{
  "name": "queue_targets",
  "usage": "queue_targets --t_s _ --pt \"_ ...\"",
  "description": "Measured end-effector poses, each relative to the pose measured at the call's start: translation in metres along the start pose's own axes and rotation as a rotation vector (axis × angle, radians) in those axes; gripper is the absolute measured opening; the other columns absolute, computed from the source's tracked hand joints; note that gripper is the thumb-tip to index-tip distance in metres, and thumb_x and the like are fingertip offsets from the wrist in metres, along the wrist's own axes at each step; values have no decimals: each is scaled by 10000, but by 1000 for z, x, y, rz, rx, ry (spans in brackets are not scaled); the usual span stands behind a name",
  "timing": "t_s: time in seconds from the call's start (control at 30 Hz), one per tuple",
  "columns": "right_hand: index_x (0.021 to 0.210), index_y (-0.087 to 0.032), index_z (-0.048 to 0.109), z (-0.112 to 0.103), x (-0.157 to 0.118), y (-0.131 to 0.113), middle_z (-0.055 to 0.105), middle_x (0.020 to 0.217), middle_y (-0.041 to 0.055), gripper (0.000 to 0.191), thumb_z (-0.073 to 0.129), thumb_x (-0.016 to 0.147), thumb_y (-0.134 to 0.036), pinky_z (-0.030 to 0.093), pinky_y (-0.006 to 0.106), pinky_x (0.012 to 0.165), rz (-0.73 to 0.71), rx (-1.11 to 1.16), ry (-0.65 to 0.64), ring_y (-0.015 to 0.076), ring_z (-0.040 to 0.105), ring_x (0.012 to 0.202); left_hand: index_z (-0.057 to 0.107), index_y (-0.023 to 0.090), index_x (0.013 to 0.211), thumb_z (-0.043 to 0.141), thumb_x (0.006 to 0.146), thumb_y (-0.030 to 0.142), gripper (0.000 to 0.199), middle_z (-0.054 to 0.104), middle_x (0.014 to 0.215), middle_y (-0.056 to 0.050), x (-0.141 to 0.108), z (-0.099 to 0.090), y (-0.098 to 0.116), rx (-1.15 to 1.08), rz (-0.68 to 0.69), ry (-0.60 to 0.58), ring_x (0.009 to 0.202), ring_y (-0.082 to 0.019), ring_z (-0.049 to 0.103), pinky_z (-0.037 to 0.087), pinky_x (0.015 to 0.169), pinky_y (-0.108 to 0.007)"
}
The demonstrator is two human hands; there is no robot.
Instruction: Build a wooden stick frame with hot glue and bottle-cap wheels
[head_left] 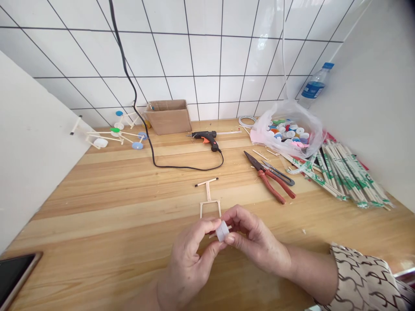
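Note:
Between both hands is a white bottle cap [222, 231], held near the table's front middle. My left hand [194, 252] pinches it from the left with thumb and fingers. From the right, the thumb and fingertips of my right hand [254, 239] close on the same cap. A short pale stick pokes out on each side of the cap; how it is fixed cannot be seen. Just beyond the hands lies a small frame of wooden sticks [208, 195] with dark tips on its crossbar. Its near end is hidden behind the fingers.
A black glue gun [207, 137] with its cord lies behind the frame, near a cardboard box [170, 119]. Red-handled pliers [269, 179] and snips [279, 173] lie right. Beyond are a bag of caps [288, 129], wrapped chopsticks [353, 172], a bottle [313, 88], stick-and-cap models [115, 134] and a phone [16, 276].

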State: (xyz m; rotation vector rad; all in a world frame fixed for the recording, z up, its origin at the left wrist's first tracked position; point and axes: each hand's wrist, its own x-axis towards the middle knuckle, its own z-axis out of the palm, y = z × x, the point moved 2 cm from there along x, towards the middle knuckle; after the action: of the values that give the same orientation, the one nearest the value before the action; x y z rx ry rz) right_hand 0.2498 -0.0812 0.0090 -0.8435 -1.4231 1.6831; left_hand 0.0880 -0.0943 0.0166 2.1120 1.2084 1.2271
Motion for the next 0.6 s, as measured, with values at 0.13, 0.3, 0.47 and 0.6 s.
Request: queue_targets --t_s 0.13,0.3,0.47,0.6 --pt "944 -182 512 -1 2 0 587 851 20 277 673 822 -370 474 279 699 14 119 17 119 550 763 615 193 1018 601 867 261 167 745 919 -41 0 1 0 36 22 11 827 -141 719 575 778 -194" --pt "928 -181 542 -4 3 -1 589 842 -6 263 734 776 -277 468 261 711 24 183 9 97 552 750 600 185 1055 567 892 266 185 745 948 -65 1 -2 3 85 100 8 856 -152 719 574 801 -204" --pt "918 -185 530 -4 5 2 600 808 -28 342 791 709 -261 452 233 674 52 244 27 82 554 702 564 190 1111 514 904 190 213 729 1009 -73 3 -2 5 41 107 -44 923 -146 702 558 841 -203" --pt "866 -186 525 -2 6 2 617 760 -32 364 812 676 -307 424 223 641 39 170 80 86 553 674 523 196 1192 498 902 163 293 712 1084 -83 0 1 1 23 101 -71 991 -154 683 543 881 -219"
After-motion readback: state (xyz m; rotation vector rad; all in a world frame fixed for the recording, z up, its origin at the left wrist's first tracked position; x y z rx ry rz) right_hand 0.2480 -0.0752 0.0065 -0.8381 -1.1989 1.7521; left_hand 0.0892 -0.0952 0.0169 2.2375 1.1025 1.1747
